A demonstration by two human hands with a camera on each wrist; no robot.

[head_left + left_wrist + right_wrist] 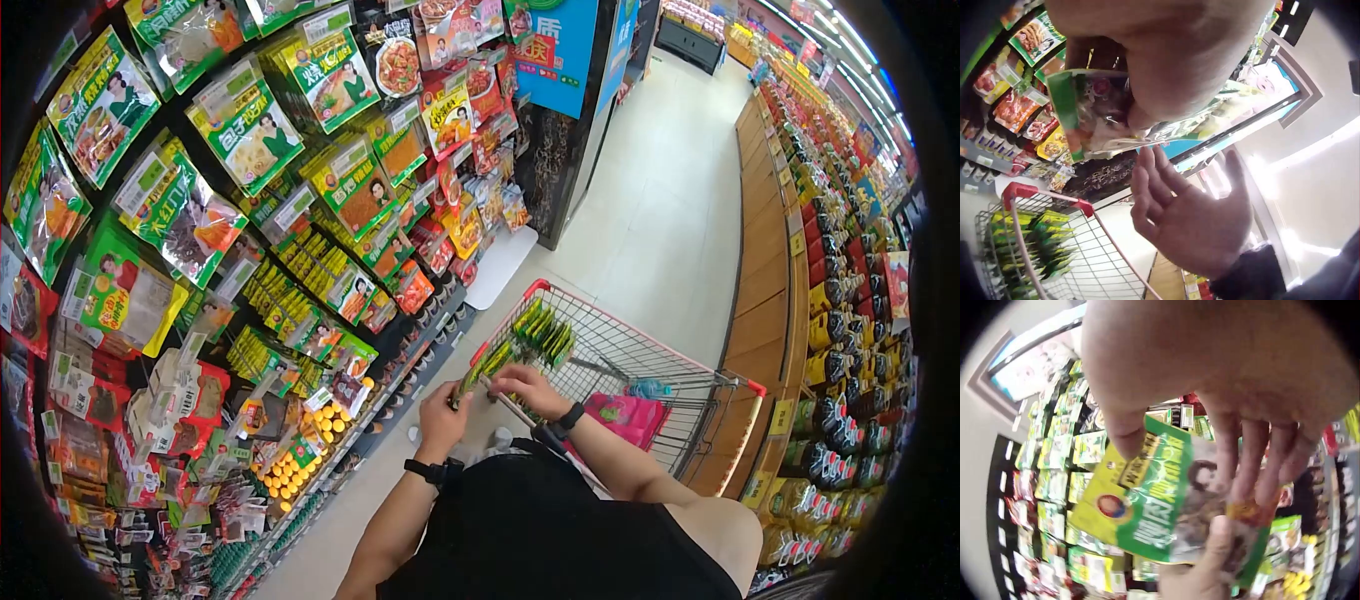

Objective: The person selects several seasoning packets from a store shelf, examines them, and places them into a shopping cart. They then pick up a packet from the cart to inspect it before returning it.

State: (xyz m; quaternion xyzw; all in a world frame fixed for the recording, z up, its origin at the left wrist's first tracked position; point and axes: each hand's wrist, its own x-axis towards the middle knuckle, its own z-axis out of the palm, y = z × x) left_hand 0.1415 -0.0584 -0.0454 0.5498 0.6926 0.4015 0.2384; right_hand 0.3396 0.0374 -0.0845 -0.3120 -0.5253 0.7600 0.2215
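Left hand is pinching the green-and-yellow packet by the cart; right hand is hanging open at it, fingers loosely spread. Risk, judged: slick film is relying on one pinch; slipping could be sending it floorward, missing the cart.

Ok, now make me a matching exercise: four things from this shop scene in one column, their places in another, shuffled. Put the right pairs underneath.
Things
1. Held packet
2. Bunch of green-and-yellow packets
3. Blue sign
4. Black wristbands

Places
A. Past the far end of the hanging packets
B. One on each of the person's wrists
C. In the grip of the left hand
D. Inside the shopping cart

Right pairs: 1-C, 2-D, 3-A, 4-B
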